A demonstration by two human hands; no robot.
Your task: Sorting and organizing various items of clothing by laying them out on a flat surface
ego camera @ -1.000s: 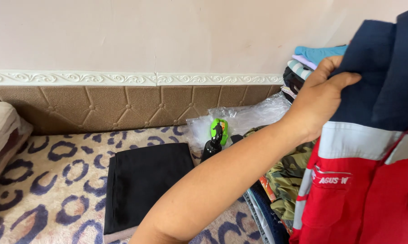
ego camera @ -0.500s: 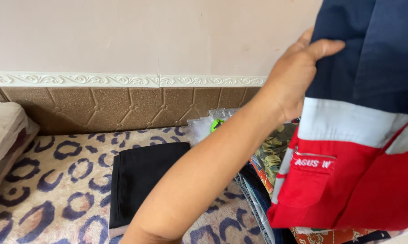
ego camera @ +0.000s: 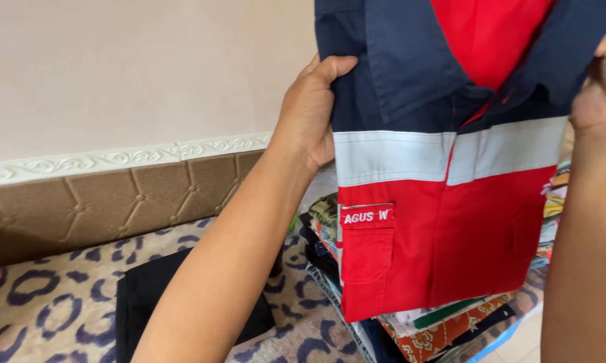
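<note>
I hold up a folded work shirt (ego camera: 444,222) in front of me: navy at the top with a collar, a pale grey band across the chest, red below with a chest pocket. My left hand (ego camera: 311,114) grips its left edge near the shoulder. My right hand (ego camera: 600,87) grips the right edge at the same height. The shirt hangs upright above a stack of folded clothes.
A pile of folded clothes (ego camera: 444,326) in mixed colours lies under the shirt. A folded black garment (ego camera: 145,299) rests on the spotted beige and blue mat (ego camera: 41,302). Behind runs a brown padded wall panel (ego camera: 115,202) with a white moulding.
The shirt has swung left and turned to face me, with its collar and front showing. My right hand has come into view on its right edge. The view shifted right and lower.
</note>
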